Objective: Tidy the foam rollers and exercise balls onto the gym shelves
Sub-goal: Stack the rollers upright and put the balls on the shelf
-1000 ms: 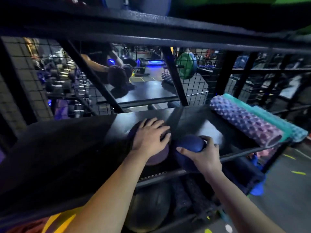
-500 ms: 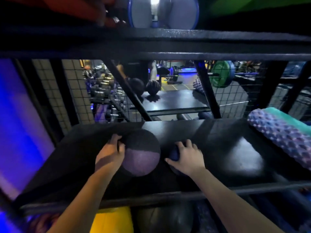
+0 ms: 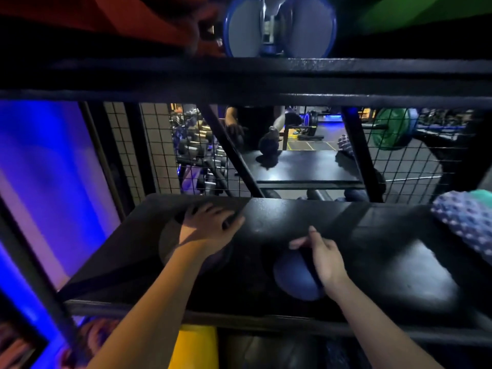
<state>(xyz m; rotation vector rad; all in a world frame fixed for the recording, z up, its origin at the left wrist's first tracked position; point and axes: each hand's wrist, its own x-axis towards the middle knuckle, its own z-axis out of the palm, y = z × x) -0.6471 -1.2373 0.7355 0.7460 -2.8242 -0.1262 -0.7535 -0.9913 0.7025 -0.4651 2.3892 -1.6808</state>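
Under right fingers (image 3: 315, 237), blue ball (image 3: 291, 283).

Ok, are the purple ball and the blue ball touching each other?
Apart. The head view shows bare black shelf between the purple ball and the blue ball.

two balls (image 3: 295, 283) on shelf (image 3: 292, 217)

left hand (image 3: 207, 231) and right hand (image 3: 325, 258) touch shelved balls (image 3: 292, 282).
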